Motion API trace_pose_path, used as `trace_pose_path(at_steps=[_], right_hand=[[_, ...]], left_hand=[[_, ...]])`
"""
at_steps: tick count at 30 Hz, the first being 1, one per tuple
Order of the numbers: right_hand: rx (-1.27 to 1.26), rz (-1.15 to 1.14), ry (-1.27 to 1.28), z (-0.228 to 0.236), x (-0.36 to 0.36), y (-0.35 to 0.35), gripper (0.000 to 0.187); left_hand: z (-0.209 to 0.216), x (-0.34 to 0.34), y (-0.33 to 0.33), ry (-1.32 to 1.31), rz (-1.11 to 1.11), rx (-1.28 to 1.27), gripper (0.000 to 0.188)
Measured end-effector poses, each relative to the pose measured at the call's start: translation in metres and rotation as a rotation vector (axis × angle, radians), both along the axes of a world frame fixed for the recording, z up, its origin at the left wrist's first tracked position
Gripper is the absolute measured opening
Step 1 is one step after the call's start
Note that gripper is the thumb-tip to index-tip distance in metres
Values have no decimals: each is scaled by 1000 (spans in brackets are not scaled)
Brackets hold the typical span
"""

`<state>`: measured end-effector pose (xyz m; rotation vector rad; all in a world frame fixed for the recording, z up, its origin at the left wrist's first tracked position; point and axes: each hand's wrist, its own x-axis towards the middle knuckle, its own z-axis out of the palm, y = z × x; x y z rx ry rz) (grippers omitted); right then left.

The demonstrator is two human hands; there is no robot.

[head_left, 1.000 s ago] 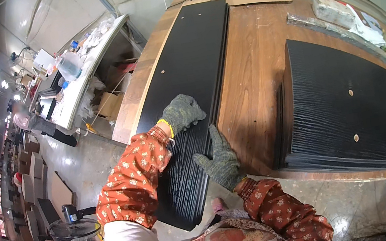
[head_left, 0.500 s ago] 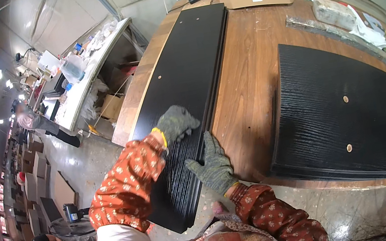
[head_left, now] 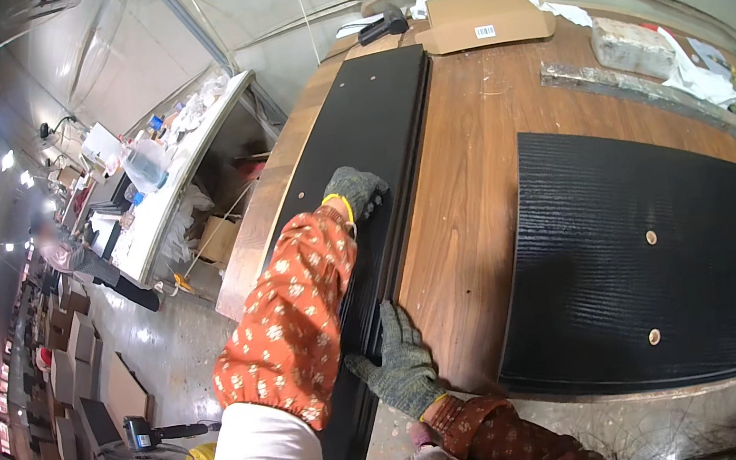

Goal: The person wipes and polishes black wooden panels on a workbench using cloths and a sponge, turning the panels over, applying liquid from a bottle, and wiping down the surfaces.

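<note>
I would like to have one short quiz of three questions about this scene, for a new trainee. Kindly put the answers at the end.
1. True or false: the right hand lies on top of the broad black panel at the right.

2. Choose one. The cardboard at the far side of the wooden table is: A) white, B) brown, C) red.

3. Fill in: the left hand, in a grey ____, is over the long black panel.

Key:
1. False; it is at the right side of the long black panel.
2. B.
3. Glove.
</note>
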<state>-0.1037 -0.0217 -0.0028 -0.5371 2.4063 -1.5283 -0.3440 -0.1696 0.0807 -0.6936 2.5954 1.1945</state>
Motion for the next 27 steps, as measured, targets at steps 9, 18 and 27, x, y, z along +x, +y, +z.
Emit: trace_pose_path(at_steps=[9, 18, 27], right_hand=[[-60, -20, 47, -2, -7, 6, 107], [-79, -33, 33, -4, -8, 5, 109], [-29, -55, 0, -3, -11, 7, 111]], left_hand=[[-15, -16, -16, -55, -126, 57, 18], [-7, -21, -6, -29, -68, 53, 16], [13, 29, 1, -140, -199, 81, 17]])
